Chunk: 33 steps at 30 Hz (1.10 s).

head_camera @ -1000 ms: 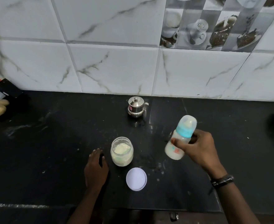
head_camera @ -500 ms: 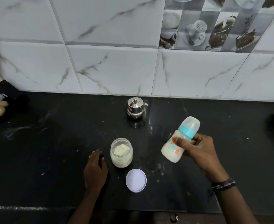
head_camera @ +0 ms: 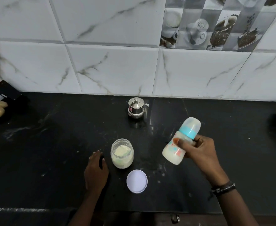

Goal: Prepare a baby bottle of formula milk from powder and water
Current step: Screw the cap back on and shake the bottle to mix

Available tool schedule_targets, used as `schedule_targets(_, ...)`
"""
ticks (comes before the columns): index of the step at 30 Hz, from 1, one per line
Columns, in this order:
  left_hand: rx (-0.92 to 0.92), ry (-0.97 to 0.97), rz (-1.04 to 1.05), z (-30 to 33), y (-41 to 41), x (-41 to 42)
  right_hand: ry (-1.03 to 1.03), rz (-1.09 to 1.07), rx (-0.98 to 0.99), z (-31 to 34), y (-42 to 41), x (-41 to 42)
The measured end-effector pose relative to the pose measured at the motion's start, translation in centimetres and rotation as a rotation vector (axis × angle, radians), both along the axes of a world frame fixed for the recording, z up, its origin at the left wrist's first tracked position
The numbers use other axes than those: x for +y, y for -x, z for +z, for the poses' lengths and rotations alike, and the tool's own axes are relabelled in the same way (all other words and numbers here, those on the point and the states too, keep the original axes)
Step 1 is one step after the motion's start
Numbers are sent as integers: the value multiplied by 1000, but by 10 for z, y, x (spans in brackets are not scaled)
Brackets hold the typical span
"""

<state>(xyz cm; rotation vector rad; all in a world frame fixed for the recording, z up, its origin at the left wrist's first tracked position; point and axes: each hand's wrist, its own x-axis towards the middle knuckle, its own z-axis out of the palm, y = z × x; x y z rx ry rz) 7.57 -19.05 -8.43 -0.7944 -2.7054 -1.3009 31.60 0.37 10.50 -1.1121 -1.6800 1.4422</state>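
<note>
The capped baby bottle (head_camera: pixel 181 142), milky inside, now leans further over than a moment ago in the right hand (head_camera: pixel 197 148), whose fingers curl round its middle above the black counter (head_camera: pixel 52 144); I judge this the mixing shake, near the end. The left hand (head_camera: pixel 96 172) rests flat, fingers together, beside the open powder jar (head_camera: pixel 122 153), its lid (head_camera: pixel 137 181) lying nearby. The steel pot (head_camera: pixel 136 108) stands well behind; nothing obstructs.

Dim, soft light; glare streaks the black countertop (head_camera: pixel 52 144), and wide-angle distortion bends the tiled wall (head_camera: pixel 109 66).
</note>
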Motion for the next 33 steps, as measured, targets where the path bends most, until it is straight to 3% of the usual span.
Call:
schedule_targets(3, 6, 7, 1, 1, 0, 0, 77, -12, -69, 5, -2, 0)
schedule_targets(6, 12, 3, -3, 1, 0, 0, -47, 46, -98, -4, -3, 3)
schedule_targets(8, 4, 3, -1, 2, 0, 0, 18, 6, -38, -4, -1, 1)
schedule_targets(10, -8, 6, 4, 1, 0, 0, 3, -37, -101, 1, -2, -1)
schedule_targets(11, -6, 5, 4, 1, 0, -1, 100, -23, -76, 3, -2, 0)
schedule_targets(13, -3, 3, 5, 0, 1, -1, -80, 21, -122, -3, -1, 1)
schedule_targets(17, -7, 14, 8, 0, 0, 0, -68, -10, -137, 1, 2, -3)
schedule_targets(19, -14, 20, 10, 0, 0, 0, 39, 10, -75, -1, -1, 0)
schedule_targets(21, -13, 23, 11, 0, 1, 0, -102, 50, -115, -3, -1, 0)
schedule_targets(23, -4, 18, 4, 1, 0, 0, -43, 27, -42, -1, -1, -2)
schedule_targets(25, 2, 17, 3, 1, 0, 0, -68, -10, -129, 2, -1, -4)
schedule_targets(26, 4, 15, 5, 0, 0, -1, 28, 12, -103, 2, -2, -2)
schedule_targets(28, 5, 9, 9, 1, 0, -1, -69, 36, -107, -6, -3, 1)
schedule_targets(33, 12, 16, 2, 2, -1, -1, -1, -42, -115, 2, -3, -2)
